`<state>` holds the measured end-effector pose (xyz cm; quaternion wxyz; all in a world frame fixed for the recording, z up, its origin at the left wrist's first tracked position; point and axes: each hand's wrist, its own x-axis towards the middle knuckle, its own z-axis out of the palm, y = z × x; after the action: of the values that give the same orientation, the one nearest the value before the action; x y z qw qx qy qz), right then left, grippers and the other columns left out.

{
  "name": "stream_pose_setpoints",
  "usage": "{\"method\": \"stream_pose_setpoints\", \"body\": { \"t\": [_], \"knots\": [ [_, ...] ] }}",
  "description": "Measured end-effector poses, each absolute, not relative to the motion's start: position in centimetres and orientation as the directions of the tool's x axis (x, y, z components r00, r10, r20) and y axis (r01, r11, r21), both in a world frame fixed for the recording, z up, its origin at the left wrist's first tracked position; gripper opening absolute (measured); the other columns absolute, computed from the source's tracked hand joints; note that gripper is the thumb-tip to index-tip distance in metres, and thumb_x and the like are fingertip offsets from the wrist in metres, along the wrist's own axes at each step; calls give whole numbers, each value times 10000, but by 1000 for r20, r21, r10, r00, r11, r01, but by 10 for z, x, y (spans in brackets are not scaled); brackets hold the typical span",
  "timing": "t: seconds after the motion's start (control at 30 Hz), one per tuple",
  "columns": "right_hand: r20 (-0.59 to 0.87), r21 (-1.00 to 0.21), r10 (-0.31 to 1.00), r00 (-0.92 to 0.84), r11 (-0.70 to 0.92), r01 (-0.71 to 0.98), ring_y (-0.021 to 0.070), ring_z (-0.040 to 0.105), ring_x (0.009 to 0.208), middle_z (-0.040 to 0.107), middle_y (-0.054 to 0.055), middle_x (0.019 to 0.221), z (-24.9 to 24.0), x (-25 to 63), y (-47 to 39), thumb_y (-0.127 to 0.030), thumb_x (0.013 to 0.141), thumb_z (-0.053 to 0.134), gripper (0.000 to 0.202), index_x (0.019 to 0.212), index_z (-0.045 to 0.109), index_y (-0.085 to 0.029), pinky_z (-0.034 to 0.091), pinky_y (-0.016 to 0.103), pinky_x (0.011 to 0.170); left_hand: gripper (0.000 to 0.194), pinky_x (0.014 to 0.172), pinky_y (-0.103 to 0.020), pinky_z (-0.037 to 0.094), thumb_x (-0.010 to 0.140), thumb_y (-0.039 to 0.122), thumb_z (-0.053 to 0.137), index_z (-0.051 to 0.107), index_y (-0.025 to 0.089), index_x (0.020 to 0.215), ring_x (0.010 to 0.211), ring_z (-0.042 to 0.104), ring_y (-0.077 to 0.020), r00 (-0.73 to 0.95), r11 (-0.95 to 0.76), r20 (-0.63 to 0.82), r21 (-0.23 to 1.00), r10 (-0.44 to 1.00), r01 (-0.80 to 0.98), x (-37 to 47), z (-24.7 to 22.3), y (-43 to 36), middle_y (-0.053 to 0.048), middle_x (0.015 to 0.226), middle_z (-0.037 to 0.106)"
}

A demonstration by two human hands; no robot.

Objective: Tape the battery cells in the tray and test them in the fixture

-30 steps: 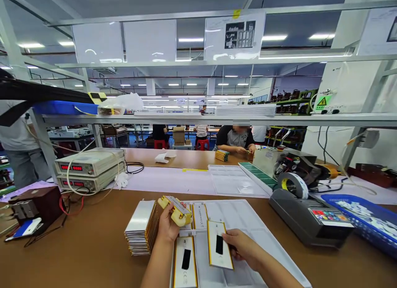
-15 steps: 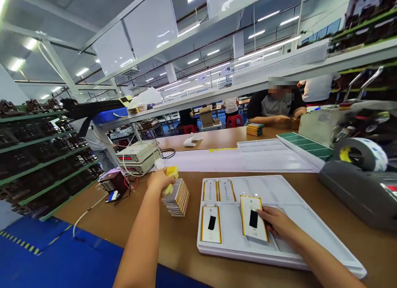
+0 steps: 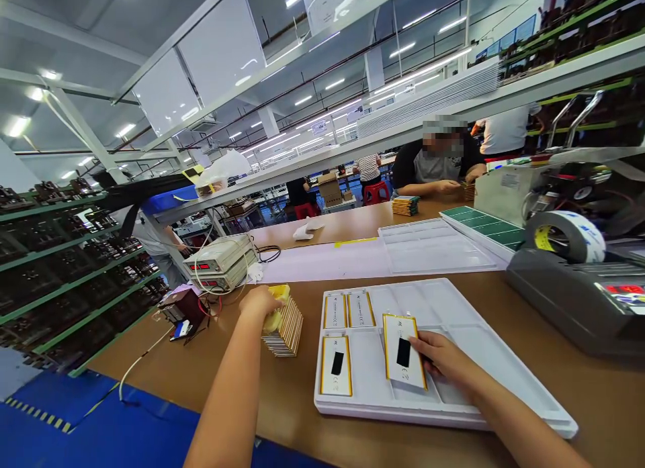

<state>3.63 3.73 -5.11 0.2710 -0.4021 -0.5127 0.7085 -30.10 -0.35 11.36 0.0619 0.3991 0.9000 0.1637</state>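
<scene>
My right hand [image 3: 443,359] pinches a white pouch battery [image 3: 396,370] with yellow edges and a black patch by its right side. The battery is tilted above the white compartment tray [image 3: 478,394]. Three similar batteries lie in the tray's left compartments: two at the back and one with a black patch [image 3: 337,364] in front. My left hand [image 3: 259,303] is closed around a soft yellow sponge [image 3: 279,293], on top of a stack of flat batteries [image 3: 287,337]. Its fingertips are partly hidden.
Left of the stack are stacked instruments with red displays [image 3: 219,260] and a small dark red device [image 3: 184,310] with cables. A grey tape machine [image 3: 574,300] with a tape roll stands right of the tray. Across the bench sits a co-worker [image 3: 438,162]; a shelf rail runs overhead.
My left hand has lowered the sponge onto the top of the battery stack. The right hand still holds its battery over the tray, and the whole view has shifted slightly.
</scene>
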Motion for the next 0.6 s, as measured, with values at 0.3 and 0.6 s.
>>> {"method": "stream_pose_setpoints", "body": {
  "t": [0.3, 0.6],
  "knots": [
    [-307, -949, 792, -528, -296, 108, 62, 334, 437, 397, -55, 507, -70, 34, 39, -513, 619, 562, 356, 713, 508, -174, 221, 190, 413, 538, 658, -265, 386, 506, 237, 674, 511, 223, 1018, 766, 549, -186, -455, 154, -57, 972, 888, 178, -259, 100, -12, -36, 838, 611],
    [-333, -939, 832, -444, -249, 239, 62, 286, 401, 347, -54, 446, -64, 23, 56, -537, 584, 553, 370, 642, 504, -176, 181, 197, 410, 517, 622, -396, 430, 647, 539, 466, 555, 99, 903, 664, 595, -262, 147, 215, -158, 745, 977, -632, -226, -29, 14, -118, 675, 603]
  ]
}}
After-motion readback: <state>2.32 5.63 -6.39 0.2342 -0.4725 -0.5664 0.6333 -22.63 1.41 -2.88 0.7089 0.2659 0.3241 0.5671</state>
